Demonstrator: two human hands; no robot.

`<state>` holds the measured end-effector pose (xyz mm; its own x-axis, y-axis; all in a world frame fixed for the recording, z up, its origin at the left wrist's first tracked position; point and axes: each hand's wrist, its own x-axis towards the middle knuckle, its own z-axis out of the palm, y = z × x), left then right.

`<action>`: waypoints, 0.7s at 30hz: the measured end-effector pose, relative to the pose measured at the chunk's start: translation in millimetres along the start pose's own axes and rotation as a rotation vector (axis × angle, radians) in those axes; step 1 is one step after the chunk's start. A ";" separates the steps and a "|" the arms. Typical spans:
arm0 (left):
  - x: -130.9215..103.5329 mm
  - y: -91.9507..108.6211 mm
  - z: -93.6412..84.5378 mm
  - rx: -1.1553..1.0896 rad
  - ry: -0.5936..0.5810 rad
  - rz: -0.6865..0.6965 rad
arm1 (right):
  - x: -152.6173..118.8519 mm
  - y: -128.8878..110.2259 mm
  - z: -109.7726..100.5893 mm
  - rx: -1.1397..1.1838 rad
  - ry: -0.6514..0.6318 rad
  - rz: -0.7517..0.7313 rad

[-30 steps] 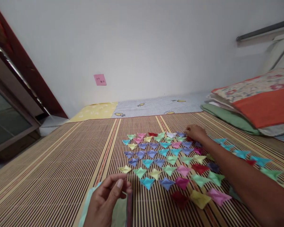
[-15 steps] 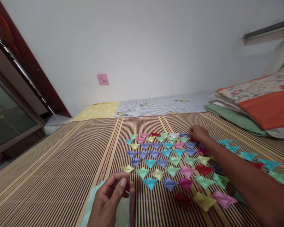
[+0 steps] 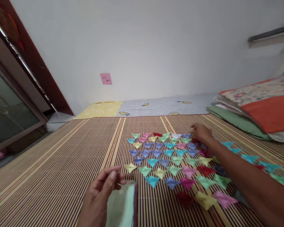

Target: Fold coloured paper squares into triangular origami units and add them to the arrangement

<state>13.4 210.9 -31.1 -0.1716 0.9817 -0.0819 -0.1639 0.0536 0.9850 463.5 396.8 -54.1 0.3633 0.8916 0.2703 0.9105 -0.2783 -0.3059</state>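
Several small folded paper triangles (image 3: 170, 157) in many colours lie in rows on a striped woven mat (image 3: 61, 176). My right hand (image 3: 202, 133) reaches across to the far right end of the back row. It lies palm down with its fingers curled onto the mat beside a purple piece (image 3: 186, 136), and what is under them is hidden. My left hand (image 3: 100, 195) hovers near the front edge, fingers apart. Its thumb and fingertips touch the far left corner of a stack of paper sheets (image 3: 123, 205) with a pale green top.
More folded pieces (image 3: 251, 157) lie scattered right of my right forearm. Folded bedding and an orange pillow (image 3: 267, 110) are piled at the right. A checked sheet (image 3: 161, 107) runs along the white wall, which bears a pink note (image 3: 106, 78). A glass-doored cabinet (image 3: 9, 116) stands at the left.
My left hand has loosened its pinch on the paper, and the stack now lies flatter with more of its green top showing. The view has shifted slightly. My right hand has stayed at the back row.
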 end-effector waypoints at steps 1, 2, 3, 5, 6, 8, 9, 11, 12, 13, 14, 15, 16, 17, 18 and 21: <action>1.2 2.0 -4.3 -0.030 0.035 0.019 | -4.9 -8.3 -5.0 0.031 -0.012 -0.009; 2.5 4.3 -9.0 -0.066 0.064 0.039 | -12.0 -18.9 -10.6 0.067 -0.026 -0.028; 4.0 6.9 -13.9 -0.110 0.105 0.065 | -21.9 -31.6 -16.9 0.112 -0.038 -0.067; 6.9 12.2 -24.1 -0.204 0.172 0.124 | -51.6 -62.3 -31.0 0.223 -0.076 -0.173; 8.2 14.8 -29.2 -0.250 0.202 0.155 | -72.0 -79.3 -38.4 0.287 -0.104 -0.234; 9.7 19.3 -38.5 -0.309 0.258 0.218 | -122.6 -114.2 -51.6 0.402 -0.174 -0.359; 10.0 21.2 -42.6 -0.334 0.279 0.234 | -151.3 -131.2 -55.9 0.448 -0.213 -0.419; 9.6 24.2 -49.4 -0.387 0.303 0.241 | -210.4 -162.5 -56.9 0.600 -0.343 -0.543; 9.1 25.4 -52.3 -0.419 0.308 0.238 | -238.2 -176.4 -53.0 0.670 -0.410 -0.602; 8.5 26.4 -54.9 -0.452 0.308 0.233 | -263.6 -188.8 -46.6 0.709 -0.456 -0.652; 7.9 27.2 -57.2 -0.489 0.309 0.233 | -285.9 -199.7 -38.2 0.726 -0.502 -0.703; 7.2 27.9 -59.5 -0.513 0.305 0.220 | -304.7 -209.0 -28.7 0.726 -0.536 -0.754; 6.6 28.4 -61.7 -0.538 0.300 0.211 | -319.9 -216.7 -19.0 0.720 -0.537 -0.773; 5.9 28.8 -63.8 -0.558 0.290 0.205 | -331.8 -222.9 -9.9 0.693 -0.538 -0.774; 5.2 29.1 -65.9 -0.573 0.282 0.199 | -340.6 -227.3 -2.1 0.644 -0.555 -0.774; 3.8 29.6 -70.9 -0.601 0.273 0.186 | -352.5 -232.4 10.6 0.531 -0.579 -0.740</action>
<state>-60.9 203.3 -12.9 -0.4751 0.8793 -0.0326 -0.6050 -0.2995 0.7377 121.8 150.9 -87.9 -0.5179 0.8469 0.1201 0.6132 0.4655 -0.6382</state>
